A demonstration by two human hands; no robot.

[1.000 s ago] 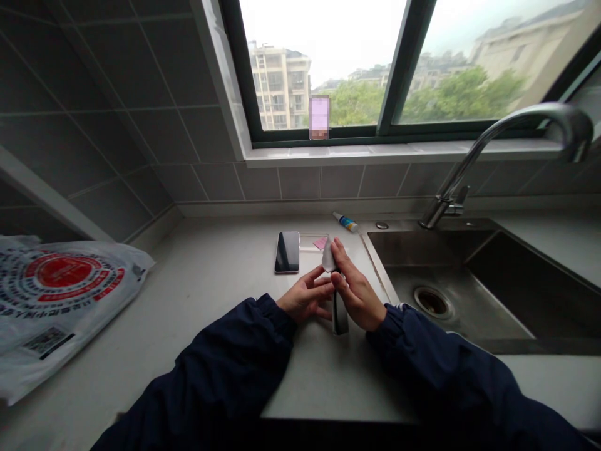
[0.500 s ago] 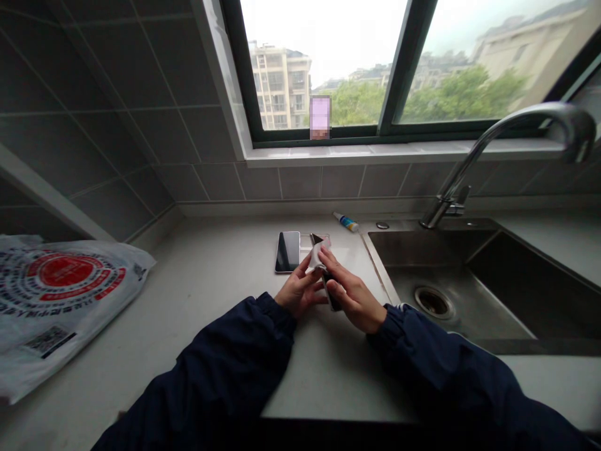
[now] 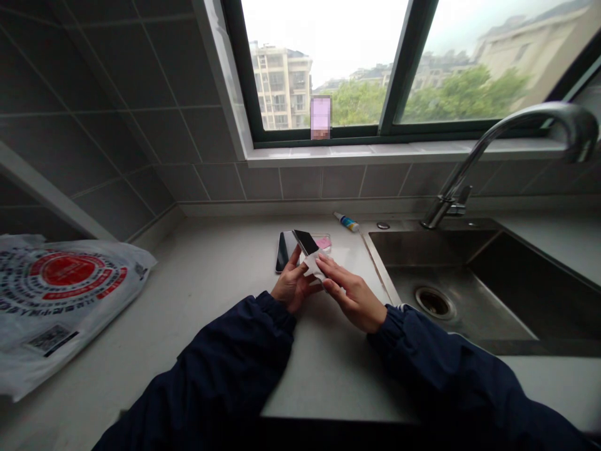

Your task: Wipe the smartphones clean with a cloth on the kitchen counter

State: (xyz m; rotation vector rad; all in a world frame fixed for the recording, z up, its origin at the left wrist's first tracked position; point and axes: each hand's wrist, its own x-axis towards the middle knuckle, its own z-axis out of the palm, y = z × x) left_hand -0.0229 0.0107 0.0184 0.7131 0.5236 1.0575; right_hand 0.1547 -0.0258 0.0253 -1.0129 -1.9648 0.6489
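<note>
Left hand (image 3: 290, 289) grip closed on phone (image 3: 307, 243), at its 1 o'clock, over the surface (image 3: 225, 269); right hand (image 3: 353, 294) grip pins tissue (image 3: 313, 265) against it. Phone probably light, stiff, slick, breakable: hold by side edges, don't squeeze face.

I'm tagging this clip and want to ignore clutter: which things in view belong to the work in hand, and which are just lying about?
In the work:
- dark phone, held by the left hand
- white wipe, under the right hand

Seemingly just lying about:
- second phone
- pink piece
- small tube
- plastic bag
</note>
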